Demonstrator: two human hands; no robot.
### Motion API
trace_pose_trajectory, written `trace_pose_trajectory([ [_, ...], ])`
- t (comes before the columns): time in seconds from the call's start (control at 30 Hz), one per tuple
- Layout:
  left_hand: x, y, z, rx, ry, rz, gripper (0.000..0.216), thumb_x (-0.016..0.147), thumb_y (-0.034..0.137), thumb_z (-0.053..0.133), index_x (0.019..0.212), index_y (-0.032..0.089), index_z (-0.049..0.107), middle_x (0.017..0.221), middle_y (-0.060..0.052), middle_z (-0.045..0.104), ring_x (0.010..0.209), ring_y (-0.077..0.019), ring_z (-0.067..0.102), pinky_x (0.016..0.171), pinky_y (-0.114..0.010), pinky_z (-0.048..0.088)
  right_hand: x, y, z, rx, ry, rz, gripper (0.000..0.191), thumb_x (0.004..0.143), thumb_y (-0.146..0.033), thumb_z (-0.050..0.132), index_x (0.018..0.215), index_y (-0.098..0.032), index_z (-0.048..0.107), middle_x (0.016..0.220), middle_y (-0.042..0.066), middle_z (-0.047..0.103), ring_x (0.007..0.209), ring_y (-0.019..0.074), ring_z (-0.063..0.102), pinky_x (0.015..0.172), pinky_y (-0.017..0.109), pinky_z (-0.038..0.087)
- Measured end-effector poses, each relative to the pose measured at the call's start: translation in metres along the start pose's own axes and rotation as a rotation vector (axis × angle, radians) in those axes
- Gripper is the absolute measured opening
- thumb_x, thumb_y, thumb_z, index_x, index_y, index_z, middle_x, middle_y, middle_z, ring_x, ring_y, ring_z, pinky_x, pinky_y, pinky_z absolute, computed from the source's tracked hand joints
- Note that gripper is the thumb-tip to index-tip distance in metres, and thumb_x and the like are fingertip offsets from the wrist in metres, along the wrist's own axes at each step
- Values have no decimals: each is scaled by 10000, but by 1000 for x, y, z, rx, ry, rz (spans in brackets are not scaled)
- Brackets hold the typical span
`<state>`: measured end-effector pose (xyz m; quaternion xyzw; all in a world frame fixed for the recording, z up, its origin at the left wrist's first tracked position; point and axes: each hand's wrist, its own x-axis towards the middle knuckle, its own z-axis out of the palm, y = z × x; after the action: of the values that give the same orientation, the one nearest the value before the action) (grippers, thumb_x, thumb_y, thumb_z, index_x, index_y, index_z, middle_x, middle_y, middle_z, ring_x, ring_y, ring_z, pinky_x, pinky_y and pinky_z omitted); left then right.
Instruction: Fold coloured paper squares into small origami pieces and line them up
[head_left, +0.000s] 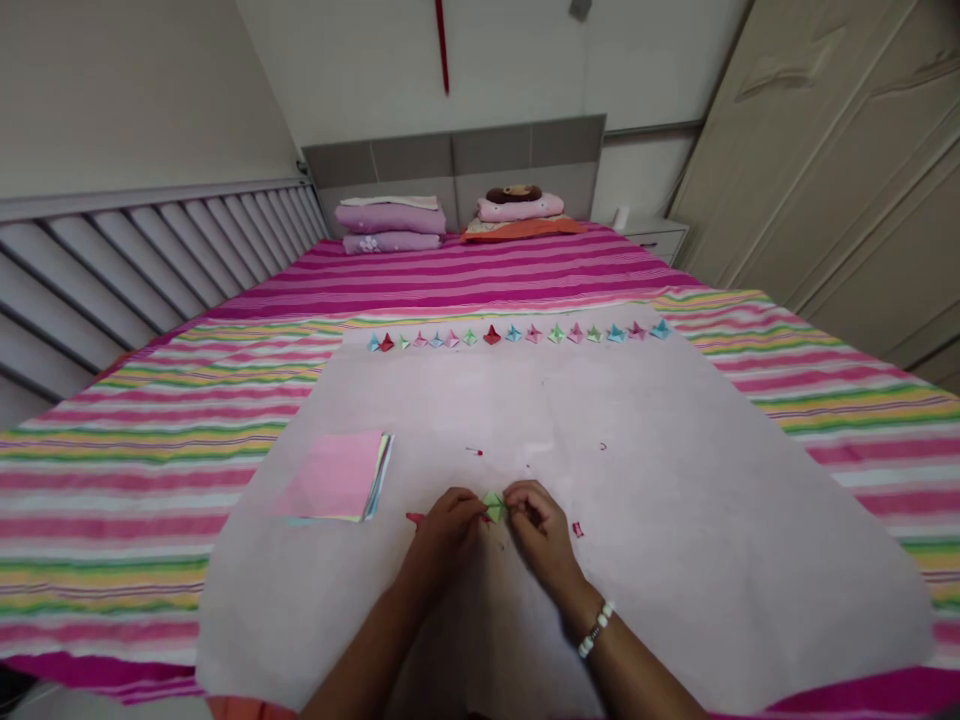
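A small green folded paper (493,506) is held between my two hands, close above the pale sheet. My left hand (452,527) pinches its left side with the fingertips. The fingers of my right hand (541,527) are closed on its right edge, and a beaded bracelet (597,630) circles that wrist. Beside and partly under my left hand lies a red item (415,518), mostly hidden, its kind unclear. To the left rests a stack of square coloured paper (337,475), pink on top.
A row of several small folded paper pieces (491,335) in different colours runs along the far edge of the pale sheet (675,520). Small scraps lie about, among them a red bit (577,529) and a thin red-tipped piece (475,452). Folded bedding (390,218) sits near the headboard.
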<state>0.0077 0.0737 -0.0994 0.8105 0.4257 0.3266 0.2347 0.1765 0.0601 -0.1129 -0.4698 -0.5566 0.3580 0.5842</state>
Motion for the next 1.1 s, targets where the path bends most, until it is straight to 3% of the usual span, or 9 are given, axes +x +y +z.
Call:
trace_pose_trajectory([
  [0.27,3,4,-2,41,-58,-8,278,814,56,464,923,203,674,1004,-81,598,946,-187,587,822,-331,501,-2,2,5,-40,32,20,99,760,-117,536,716,-204,551,813,8,537,573,119,447,514,235,368],
  [0.63,6,-3,-3,140,-83,-9,273,822,66,455,907,209,672,861,-59,615,792,-174,607,715,-288,505,-1,7,8,-23,29,-4,153,739,-80,459,747,-213,533,765,3,526,652,160,505,569,255,385],
  [0.87,7,-5,-16,201,-140,3,274,829,66,471,934,223,669,876,-50,687,826,-193,641,753,-306,510,0,13,11,-26,51,-29,148,738,-79,460,744,-210,527,743,0,523,638,160,496,563,253,379],
  [1.1,11,-8,-15,288,-145,65,208,855,123,492,839,227,672,804,-34,694,757,-194,647,696,-293,504,0,13,11,10,62,-51,170,716,-60,457,743,-216,521,758,13,543,692,182,534,596,264,414],
])
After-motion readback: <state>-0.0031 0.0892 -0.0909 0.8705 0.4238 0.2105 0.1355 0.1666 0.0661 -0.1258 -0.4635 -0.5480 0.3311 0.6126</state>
